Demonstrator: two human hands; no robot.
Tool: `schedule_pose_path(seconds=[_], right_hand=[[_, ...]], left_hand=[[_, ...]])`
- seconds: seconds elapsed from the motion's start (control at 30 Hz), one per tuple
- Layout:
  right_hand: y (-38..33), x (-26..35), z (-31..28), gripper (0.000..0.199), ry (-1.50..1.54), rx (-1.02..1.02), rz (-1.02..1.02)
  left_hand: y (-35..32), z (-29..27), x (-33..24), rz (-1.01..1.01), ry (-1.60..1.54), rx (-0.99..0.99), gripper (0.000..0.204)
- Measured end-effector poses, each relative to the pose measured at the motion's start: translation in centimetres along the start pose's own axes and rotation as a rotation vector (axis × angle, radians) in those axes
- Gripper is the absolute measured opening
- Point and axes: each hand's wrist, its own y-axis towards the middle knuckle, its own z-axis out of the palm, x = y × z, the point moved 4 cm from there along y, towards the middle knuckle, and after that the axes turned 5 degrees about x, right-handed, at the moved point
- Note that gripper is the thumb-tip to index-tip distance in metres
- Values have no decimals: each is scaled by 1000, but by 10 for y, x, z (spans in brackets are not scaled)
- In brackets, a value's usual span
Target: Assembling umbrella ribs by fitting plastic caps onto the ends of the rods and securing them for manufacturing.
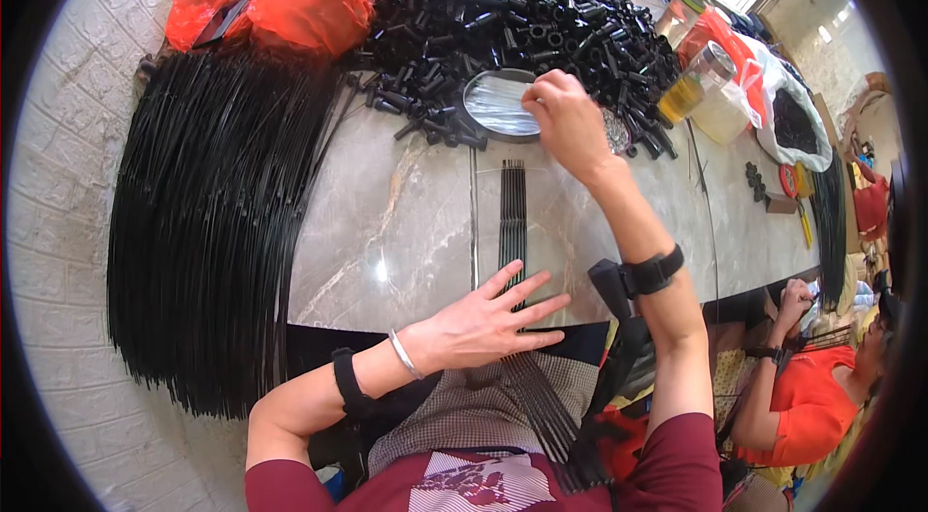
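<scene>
A row of thin black rods (513, 212) lies side by side on the table, the far ends lined up and the near ends running over the edge onto my lap. Across these rods my left hand (483, 323) rests flat, fingers spread. My right hand (570, 120) is at the right side of a round metal dish (538, 132), thumb and fingertips pinched together. Inside the dish are thin whitish, see-through strands (498, 104). Whatever the pinched fingers hold is too small to make out.
A large heap of black plastic tubular parts (503, 0) stands behind the dish. Long black rods (213, 222) hang over the left edge. Red plastic bags (319, 0), a bottle of yellow liquid (698, 82) and a white sack (795, 116) surround it. Another person (812, 406) sits right.
</scene>
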Motion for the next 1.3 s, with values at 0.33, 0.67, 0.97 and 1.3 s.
schedule_pose_path(seconds=[0.33, 0.67, 0.97, 1.3], right_hand=[[-61, -14, -7, 15, -195, 361, 9], [-67, -17, -9, 9, -204, 285, -35], [-66, -16, -12, 8, -201, 276, -45], [-66, -14, -9, 9, -216, 272, -65]], left_hand=[[-1, 0, -4, -20, 15, 11, 64], [0, -3, -3, -22, 6, 35, 60], [1, -2, -2, -8, 0, 30, 52], [0, -1, -3, -34, -21, 35, 59]])
